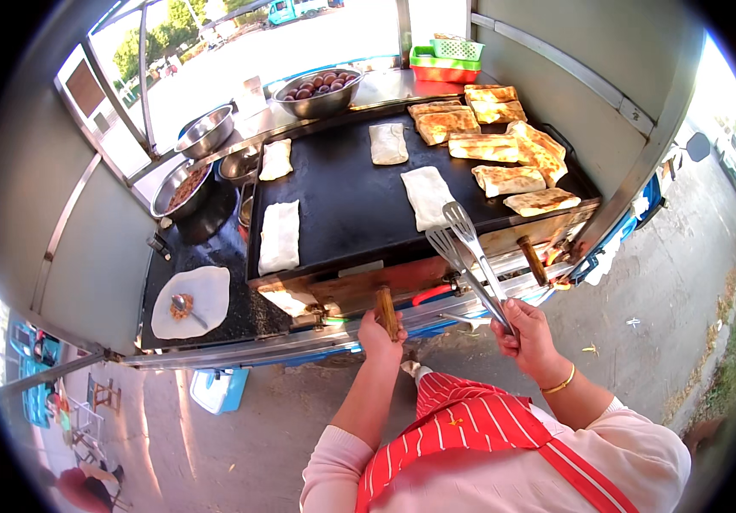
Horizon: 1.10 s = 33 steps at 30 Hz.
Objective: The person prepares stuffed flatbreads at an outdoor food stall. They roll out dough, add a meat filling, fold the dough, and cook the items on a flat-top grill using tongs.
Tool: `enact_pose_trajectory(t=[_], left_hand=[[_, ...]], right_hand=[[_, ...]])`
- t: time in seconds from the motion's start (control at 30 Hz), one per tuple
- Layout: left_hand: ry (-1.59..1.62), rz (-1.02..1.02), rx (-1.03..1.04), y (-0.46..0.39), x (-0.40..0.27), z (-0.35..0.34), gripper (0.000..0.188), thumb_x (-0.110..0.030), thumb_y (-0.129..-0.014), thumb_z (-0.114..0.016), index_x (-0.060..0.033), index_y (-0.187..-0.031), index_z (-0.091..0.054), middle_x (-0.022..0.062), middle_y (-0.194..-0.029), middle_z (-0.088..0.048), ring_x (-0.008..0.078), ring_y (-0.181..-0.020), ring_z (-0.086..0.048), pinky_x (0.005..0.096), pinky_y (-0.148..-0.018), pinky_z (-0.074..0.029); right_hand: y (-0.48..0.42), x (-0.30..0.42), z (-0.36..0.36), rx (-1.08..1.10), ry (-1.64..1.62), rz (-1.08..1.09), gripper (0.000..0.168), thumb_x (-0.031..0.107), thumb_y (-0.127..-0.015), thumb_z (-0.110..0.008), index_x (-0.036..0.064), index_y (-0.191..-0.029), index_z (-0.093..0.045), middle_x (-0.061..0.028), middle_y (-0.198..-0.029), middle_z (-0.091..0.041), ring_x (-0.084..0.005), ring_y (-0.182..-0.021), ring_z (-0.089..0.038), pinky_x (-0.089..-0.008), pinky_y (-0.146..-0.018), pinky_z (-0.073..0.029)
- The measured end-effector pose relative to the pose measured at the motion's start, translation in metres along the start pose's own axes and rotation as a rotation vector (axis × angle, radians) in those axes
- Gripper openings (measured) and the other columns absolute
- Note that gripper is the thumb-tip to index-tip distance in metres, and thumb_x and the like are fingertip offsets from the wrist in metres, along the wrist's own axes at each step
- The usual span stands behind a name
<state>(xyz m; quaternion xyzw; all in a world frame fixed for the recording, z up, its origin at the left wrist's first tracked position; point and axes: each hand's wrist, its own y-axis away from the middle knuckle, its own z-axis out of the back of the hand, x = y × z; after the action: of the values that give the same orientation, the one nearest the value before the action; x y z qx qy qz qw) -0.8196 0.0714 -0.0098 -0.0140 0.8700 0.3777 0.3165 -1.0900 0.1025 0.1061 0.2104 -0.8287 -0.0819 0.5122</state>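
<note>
My left hand [382, 335] grips a wooden handle [386, 310] at the front of the griddle's burner box. In my right hand [524, 335] is a pair of metal tongs [478, 263] with slotted ends, spread apart over the griddle's front edge. Beside the tong tips lies a pale folded dough parcel [428, 194] on the black griddle [342, 192]. More pale parcels rest farther back [388, 143] and along the left side [280, 237]. Browned flatbread parcels [496, 146] sit grouped on the right, some overlapping.
A flat dough sheet [210, 288] with filling and a spoon [189, 310] lies on the dark counter. Bowls stand left and behind: one of brown eggs [316, 93], one of minced filling [188, 189]. Stacked plastic baskets [446, 63] are at the back right. Another wooden handle [532, 260] juts out right.
</note>
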Motion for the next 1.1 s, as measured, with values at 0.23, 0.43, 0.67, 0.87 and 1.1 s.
enact_pose_trajectory(t=[0.23,0.43,0.67,0.87,1.1], left_hand=[[-0.456,-0.020,0.126,0.008,-0.030,-0.014,0.023,-0.030,-0.103,-0.048,-0.0105,-0.115,-0.054,0.0098,-0.094,-0.067,0.0205,-0.070,-0.061,0.0341,-0.051,-0.047],[-0.554,-0.011,0.014,0.018,-0.071,0.091,0.030,-0.031,-0.100,-0.057,-0.0107,-0.122,-0.056,0.0087,-0.105,-0.069,0.0205,-0.084,-0.066,0.0352,-0.064,-0.052],[-0.156,-0.044,-0.315,0.024,-0.109,0.171,0.026,-0.025,-0.099,-0.056,-0.0098,-0.121,-0.056,0.0079,-0.101,-0.066,0.0207,-0.080,-0.063,0.0356,-0.064,-0.051],[-0.180,-0.166,-0.236,0.002,-0.155,0.180,0.021,-0.022,-0.101,-0.055,-0.0084,-0.117,-0.057,0.0084,-0.097,-0.067,0.0191,-0.077,-0.064,0.0322,-0.062,-0.053],[-0.188,-0.167,-0.267,-0.042,-0.222,0.209,0.015,-0.018,-0.101,-0.054,-0.0086,-0.111,-0.059,0.0083,-0.091,-0.069,0.0175,-0.069,-0.064,0.0304,-0.056,-0.053]], right_hand=[[-0.085,0.043,-0.063,0.069,0.112,0.010,0.032,0.038,-0.103,-0.056,0.007,-0.094,-0.057,-0.0007,-0.072,-0.056,-0.0022,-0.048,-0.035,-0.0203,-0.041,-0.027],[-0.187,0.073,-0.120,0.156,0.178,-0.188,0.028,0.034,-0.099,-0.061,0.006,-0.098,-0.062,-0.0005,-0.071,-0.054,-0.0048,-0.047,-0.037,-0.0227,-0.040,-0.027],[-0.277,0.063,-0.180,0.194,0.387,-0.224,0.040,0.040,-0.101,-0.057,0.000,-0.098,-0.058,-0.0066,-0.076,-0.053,-0.0121,-0.053,-0.040,-0.0294,-0.042,-0.035],[-0.317,0.048,-0.231,0.120,0.383,-0.259,0.036,0.041,-0.102,-0.055,0.005,-0.098,-0.058,-0.0041,-0.074,-0.051,-0.0105,-0.055,-0.039,-0.0270,-0.044,-0.034],[-0.349,0.016,-0.309,0.035,0.274,-0.247,0.032,0.037,-0.103,-0.056,0.006,-0.093,-0.053,-0.0036,-0.073,-0.050,-0.0092,-0.053,-0.039,-0.0260,-0.044,-0.032]])
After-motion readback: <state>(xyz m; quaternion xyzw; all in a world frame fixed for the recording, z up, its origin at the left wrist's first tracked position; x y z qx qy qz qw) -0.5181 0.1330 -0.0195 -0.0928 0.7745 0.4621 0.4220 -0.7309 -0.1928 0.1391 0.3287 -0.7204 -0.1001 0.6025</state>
